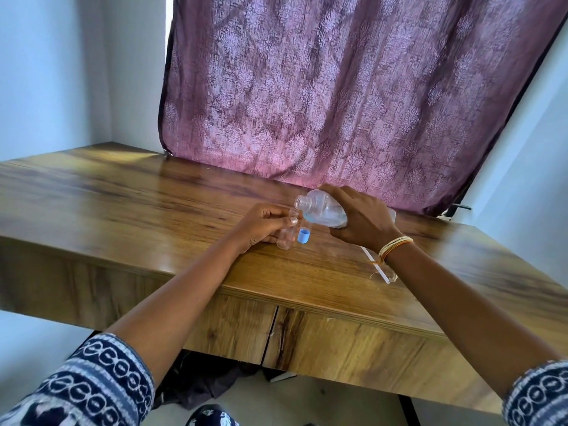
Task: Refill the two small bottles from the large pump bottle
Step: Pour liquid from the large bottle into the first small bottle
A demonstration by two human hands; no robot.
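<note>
- Refilling under way at a brown wood-grain surface (153, 192), where a person in blue-and-white patterned sleeves works in front of a purple patterned curtain (338, 87).
- The right hand (359, 219) grasps the large clear plastic bottle (322, 210) from above and tips it toward the left; its threaded neck is bare, with no pump head in view, and a little clear liquid pools in the lowered side.
- The left hand (264, 226) pinches a small clear plastic bottle (287, 233) between thumb and fingers, holding it upright on the surface with its open mouth just beside and below the large bottle's neck.
- A small blue cap (303, 235) stands on the surface just right of the small bottle, under the tipped neck.
- No stream of liquid can be made out between the two mouths, and the small bottle looks nearly or wholly empty, though its clear wall makes the level hard to read.
- By this view the task appears to be in its early part: the large bottle is opened and one small bottle uncapped and lined up, but the pour itself seems not yet done.
- A second small bottle cannot be seen, so its filling, and the capping, are judged still to come.
- A clear flat strip (378, 265) lies on the surface beneath the right wrist, which wears pale thread bangles (395, 245).
</note>
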